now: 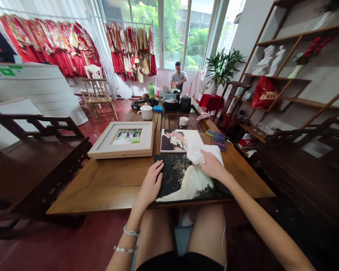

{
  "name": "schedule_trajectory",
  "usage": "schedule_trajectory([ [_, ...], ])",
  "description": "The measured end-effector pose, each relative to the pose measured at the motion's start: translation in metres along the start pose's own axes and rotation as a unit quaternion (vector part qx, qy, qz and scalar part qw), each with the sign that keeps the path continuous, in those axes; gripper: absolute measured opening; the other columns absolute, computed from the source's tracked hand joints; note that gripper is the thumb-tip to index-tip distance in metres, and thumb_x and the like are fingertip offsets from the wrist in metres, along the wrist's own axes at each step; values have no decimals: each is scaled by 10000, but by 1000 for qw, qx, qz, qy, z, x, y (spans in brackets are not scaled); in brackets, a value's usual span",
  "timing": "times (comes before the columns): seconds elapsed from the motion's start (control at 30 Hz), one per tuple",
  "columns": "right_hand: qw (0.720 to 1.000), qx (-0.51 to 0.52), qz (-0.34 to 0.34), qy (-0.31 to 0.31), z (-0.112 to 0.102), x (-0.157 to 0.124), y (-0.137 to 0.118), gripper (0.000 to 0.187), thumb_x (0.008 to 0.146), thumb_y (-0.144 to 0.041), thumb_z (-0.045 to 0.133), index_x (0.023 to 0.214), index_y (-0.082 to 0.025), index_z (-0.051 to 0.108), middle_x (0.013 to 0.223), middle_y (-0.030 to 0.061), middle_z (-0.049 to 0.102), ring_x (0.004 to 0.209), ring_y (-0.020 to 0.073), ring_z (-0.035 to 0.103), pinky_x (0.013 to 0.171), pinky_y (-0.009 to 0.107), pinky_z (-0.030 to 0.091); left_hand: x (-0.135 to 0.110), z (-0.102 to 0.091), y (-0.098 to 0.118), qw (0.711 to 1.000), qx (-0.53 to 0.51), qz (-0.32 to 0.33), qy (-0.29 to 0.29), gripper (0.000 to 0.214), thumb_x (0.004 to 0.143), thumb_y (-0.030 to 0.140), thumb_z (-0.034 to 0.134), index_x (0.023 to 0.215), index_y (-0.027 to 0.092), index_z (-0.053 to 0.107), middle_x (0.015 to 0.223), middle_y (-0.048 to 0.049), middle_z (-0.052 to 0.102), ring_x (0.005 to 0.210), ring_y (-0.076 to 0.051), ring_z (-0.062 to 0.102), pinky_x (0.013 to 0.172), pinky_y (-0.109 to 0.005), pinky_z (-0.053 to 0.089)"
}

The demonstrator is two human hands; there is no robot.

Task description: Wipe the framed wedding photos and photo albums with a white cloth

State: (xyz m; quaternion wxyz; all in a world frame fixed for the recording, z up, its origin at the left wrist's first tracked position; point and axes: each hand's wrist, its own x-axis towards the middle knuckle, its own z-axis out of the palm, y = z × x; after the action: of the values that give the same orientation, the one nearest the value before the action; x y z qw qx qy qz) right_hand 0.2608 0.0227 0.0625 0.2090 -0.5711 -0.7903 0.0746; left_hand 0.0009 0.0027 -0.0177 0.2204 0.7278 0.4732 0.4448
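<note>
A dark photo album (175, 180) lies flat at the table's near edge, its cover showing a pale wedding gown. Along its left edge rests my left hand (153, 178), fingers stretched out over the border. My right hand (213, 163) grips a white cloth (197, 153) at the album's upper right, and part of the cloth reaches past the far edge. Just behind is a white photo book (176, 141) with a couple on its cover, partly hidden by the cloth. To the left lies a pale framed photo (124, 139).
Two phones, one dark-screened (219, 141), lie right of the cloth. Farther back on the wooden table (113, 180) are a small white cup (183, 121), a lidded white mug (145, 112) and a black canister (185, 103). A person (178, 78) sits at the far end. Dark wooden chairs flank the table.
</note>
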Motion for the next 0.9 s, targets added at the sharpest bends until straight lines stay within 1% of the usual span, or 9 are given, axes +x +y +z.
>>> schedule_trajectory([
  [0.07,1000,-8,-9,-7,5,-21,-11,601,749,-77,451,1347,-23,491,1391,205,502,1350,325,365,1133,521,206,0,0,0,1000,4,-2,-3,382,937,242,412,1286,201,562,1429,-107,483,1354,-218,409,1165,-482,276],
  [0.13,998,-4,-53,-36,12,-46,-32,721,665,-80,486,1386,-80,463,1452,144,449,1394,302,290,1167,510,137,0,0,0,1000,7,-1,-4,385,937,240,407,1287,200,561,1429,-111,481,1355,-222,409,1164,-488,275],
  [0.27,970,29,-203,-132,15,-91,-73,862,603,-133,479,1457,-156,362,1532,41,329,1447,252,152,1190,498,54,-1,-2,-2,1000,2,2,-17,404,928,226,408,1306,185,543,1442,-124,464,1366,-226,393,1161,-494,276],
  [0.4,970,47,-181,-156,2,-107,-77,845,597,-135,454,1437,-212,407,1510,-26,365,1438,211,204,1206,425,104,0,-3,-2,1000,4,3,-20,402,936,233,398,1310,187,540,1449,-119,458,1371,-218,385,1168,-490,262],
  [0.5,987,14,-105,-124,-5,-96,-49,806,592,-122,448,1392,-218,474,1465,-4,441,1408,217,290,1196,419,173,0,-2,0,1000,6,-3,-17,394,940,246,402,1302,195,548,1445,-109,465,1371,-212,384,1176,-480,250],
  [0.63,998,-59,0,-38,-6,-66,0,681,696,-131,466,1376,-115,473,1418,114,497,1366,274,361,1154,483,243,0,-1,0,1000,4,1,-11,391,941,255,408,1300,199,550,1442,-104,468,1370,-207,386,1177,-468,256],
  [0.7,995,-89,38,-13,-3,-48,13,612,756,-143,464,1363,-65,474,1401,157,506,1354,311,363,1135,502,252,-1,-1,-1,1000,3,6,-4,386,940,253,412,1297,213,553,1435,-98,477,1362,-208,396,1173,-473,262],
  [0.8,993,-104,51,-5,7,-24,5,549,810,-148,441,1340,-5,478,1410,210,477,1346,380,336,1106,565,234,-1,0,-3,1000,7,13,0,383,941,255,414,1295,217,554,1430,-99,483,1357,-215,403,1168,-488,266],
  [0.9,995,-100,22,-13,21,-11,-28,564,825,-183,452,1365,-22,448,1450,200,429,1363,384,290,1111,587,190,-1,0,-4,1000,14,18,-3,390,943,263,407,1303,206,547,1434,-107,476,1359,-219,399,1165,-491,270],
])
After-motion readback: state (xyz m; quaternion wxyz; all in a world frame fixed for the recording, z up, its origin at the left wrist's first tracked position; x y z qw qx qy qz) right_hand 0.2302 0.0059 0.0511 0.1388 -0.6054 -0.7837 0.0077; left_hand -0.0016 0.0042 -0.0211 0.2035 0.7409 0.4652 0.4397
